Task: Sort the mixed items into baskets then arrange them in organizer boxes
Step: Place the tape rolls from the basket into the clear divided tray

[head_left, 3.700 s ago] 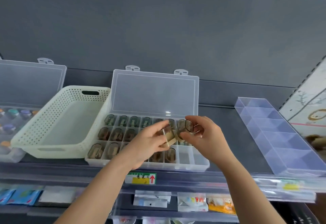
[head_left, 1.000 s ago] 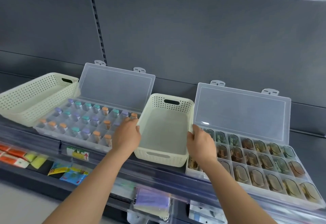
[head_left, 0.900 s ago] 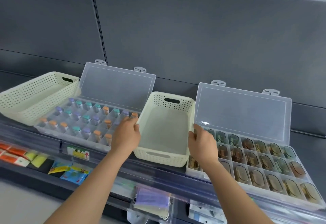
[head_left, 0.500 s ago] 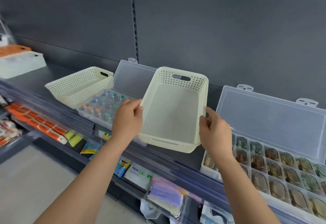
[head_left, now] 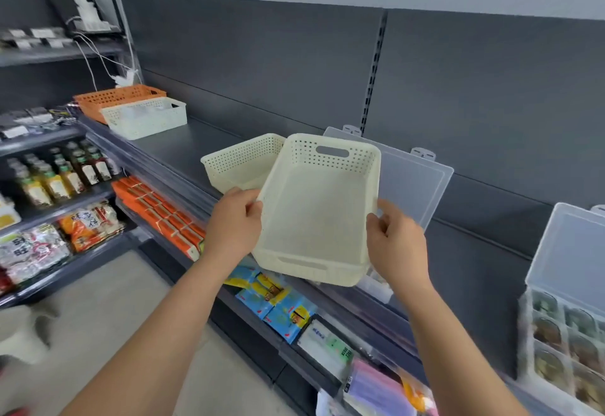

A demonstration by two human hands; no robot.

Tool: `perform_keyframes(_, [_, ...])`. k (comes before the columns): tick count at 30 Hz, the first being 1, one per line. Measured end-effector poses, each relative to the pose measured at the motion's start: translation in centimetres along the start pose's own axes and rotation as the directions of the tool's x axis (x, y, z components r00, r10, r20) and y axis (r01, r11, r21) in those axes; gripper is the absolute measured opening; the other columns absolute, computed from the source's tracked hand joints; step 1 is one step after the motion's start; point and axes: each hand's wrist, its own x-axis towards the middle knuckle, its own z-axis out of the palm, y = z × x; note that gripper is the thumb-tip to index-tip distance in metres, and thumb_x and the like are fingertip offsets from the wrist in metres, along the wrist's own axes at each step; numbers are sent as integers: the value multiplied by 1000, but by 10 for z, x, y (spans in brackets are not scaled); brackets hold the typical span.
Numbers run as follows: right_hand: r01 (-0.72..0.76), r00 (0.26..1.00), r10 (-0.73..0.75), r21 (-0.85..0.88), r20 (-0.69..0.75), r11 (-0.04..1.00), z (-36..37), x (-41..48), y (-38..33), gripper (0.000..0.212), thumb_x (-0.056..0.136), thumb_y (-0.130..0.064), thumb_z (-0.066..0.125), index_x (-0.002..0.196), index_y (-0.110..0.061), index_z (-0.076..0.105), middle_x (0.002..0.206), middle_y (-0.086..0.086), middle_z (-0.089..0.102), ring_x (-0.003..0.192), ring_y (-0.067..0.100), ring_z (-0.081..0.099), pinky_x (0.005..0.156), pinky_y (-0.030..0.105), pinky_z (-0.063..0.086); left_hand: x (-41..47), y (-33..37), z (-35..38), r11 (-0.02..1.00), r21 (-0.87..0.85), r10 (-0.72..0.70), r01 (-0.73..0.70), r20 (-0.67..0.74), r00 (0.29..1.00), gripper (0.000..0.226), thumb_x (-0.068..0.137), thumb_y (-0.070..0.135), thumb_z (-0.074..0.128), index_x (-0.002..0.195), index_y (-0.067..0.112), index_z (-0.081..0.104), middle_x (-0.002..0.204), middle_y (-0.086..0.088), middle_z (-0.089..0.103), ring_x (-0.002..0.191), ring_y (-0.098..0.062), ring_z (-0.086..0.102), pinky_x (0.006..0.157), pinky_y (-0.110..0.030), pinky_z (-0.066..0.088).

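Evidently the arranging is near its end. The cream basket (head_left: pixel 317 212) is empty and held clear of the shelf (head_left: pixel 183 147), tipped so its open side faces the person. The left hand (head_left: pixel 234 219) curls its fingers round the basket's left rim. The right hand (head_left: pixel 397 245) pinches the right rim, thumb inside the wall.

The step in hand looks like putting the emptied basket away. The next move would call for carrying it level to a free stretch of shelf, or nesting it into the second cream basket (head_left: pixel 239 163) just beyond the left hand.

Behind the right hand, the raised clear lid (head_left: pixel 415 186) of an organizer box stands close to the basket's far corner and could be knocked. Well past the right hand, a filled organizer box (head_left: pixel 573 252) lies open. Far beyond the left hand sit an orange basket (head_left: pixel 118 98) and a white basket (head_left: pixel 144 117).
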Motion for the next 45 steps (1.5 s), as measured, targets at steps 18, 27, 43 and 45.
perform_keyframes(18, [-67,997,68,30,-29,997,167,95,-141,26,92,-9,43,110,0,60,50,5,38,54,22,38,57,32,39,184,-144,-84,998,68,6,-13,99,995,24,93,7,42,79,-3,59,81,-9,45,77,-30,50,64,-35,38])
perform_keyframes(27, [-192,977,203,131,-72,973,212,160,-129,18,86,-7,46,74,1,56,52,5,30,53,20,26,53,27,29,286,-169,-48,1000,-1,16,-16,320,947,24,88,3,39,77,21,51,74,-7,42,67,-17,34,63,-29,26])
perform_keyframes(43, [-454,874,453,37,-173,890,276,185,-138,18,84,-6,46,78,-11,62,50,-3,44,55,23,39,55,26,34,359,-223,-6,995,-57,102,-85,539,836,24,86,2,37,73,19,49,71,-7,40,66,-18,32,63,-31,24])
perform_keyframes(45, [-497,850,491,15,-192,867,284,182,-141,28,84,-5,44,103,9,59,63,12,44,61,22,38,61,29,34,363,-227,-5,992,-79,127,-100,533,837,21,83,0,36,67,12,44,70,-8,35,67,-18,32,64,-31,23])
